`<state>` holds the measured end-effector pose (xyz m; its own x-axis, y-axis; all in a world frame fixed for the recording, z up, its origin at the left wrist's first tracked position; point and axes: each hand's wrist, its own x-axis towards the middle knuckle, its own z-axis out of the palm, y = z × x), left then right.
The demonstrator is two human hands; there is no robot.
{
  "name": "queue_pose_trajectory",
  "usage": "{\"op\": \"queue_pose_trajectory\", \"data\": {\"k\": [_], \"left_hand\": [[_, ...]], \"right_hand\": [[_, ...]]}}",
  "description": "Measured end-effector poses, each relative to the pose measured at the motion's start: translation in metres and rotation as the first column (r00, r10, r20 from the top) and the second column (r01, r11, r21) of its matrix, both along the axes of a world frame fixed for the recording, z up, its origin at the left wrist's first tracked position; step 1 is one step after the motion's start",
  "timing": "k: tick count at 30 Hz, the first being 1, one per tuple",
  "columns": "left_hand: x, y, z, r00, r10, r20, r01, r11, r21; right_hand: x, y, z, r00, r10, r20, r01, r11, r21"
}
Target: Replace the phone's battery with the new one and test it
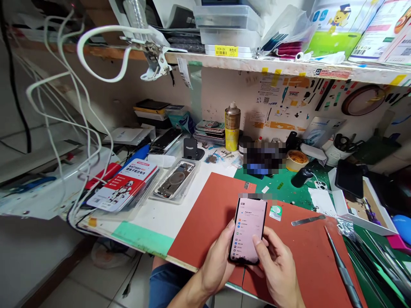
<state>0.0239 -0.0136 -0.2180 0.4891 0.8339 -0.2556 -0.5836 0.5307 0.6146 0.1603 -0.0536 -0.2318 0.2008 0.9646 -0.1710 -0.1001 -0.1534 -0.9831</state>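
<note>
A smartphone (245, 229) with a lit screen showing a settings list is held upright above the red-brown work mat (205, 214). My left hand (218, 252) is wrapped round its left edge. On the other side, my right hand (278, 261) grips the right edge, its thumb lying over the lower right of the screen. Fingers behind the phone are hidden. Right of the phone, a small white-and-green sticker (275, 212) and a flat metal strip (308, 220) lie on the mat. A pen-shaped screwdriver (342, 265) rests farther right.
An opened phone body (176, 179) lies in a clear tray at left, beside battery packs (123, 184). A yellow spray can (232, 127) stands at the back. Tweezers (382, 265) and a white box (382, 220) are at right. White cables (80, 107) hang at left under the shelf (289, 64).
</note>
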Motion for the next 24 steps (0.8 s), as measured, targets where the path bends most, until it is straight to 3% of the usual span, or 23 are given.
{"op": "queue_pose_trajectory", "data": {"k": [7, 15, 24], "left_hand": [[-0.001, 0.0, -0.003, 1.0, 0.014, -0.012, -0.014, 1.0, -0.016], [0.0, -0.002, 0.0, 1.0, 0.004, -0.025, -0.003, 0.999, 0.039], [-0.001, -0.001, 0.003, 1.0, 0.012, -0.013, -0.012, 1.0, 0.007]], "right_hand": [[-0.002, -0.003, 0.01, 0.999, -0.026, -0.029, 0.027, 0.999, 0.028], [0.002, 0.0, -0.011, 1.0, 0.009, -0.021, -0.009, 1.0, 0.0], [-0.002, -0.003, 0.01, 0.999, -0.031, -0.034, 0.031, 0.999, 0.018]]}}
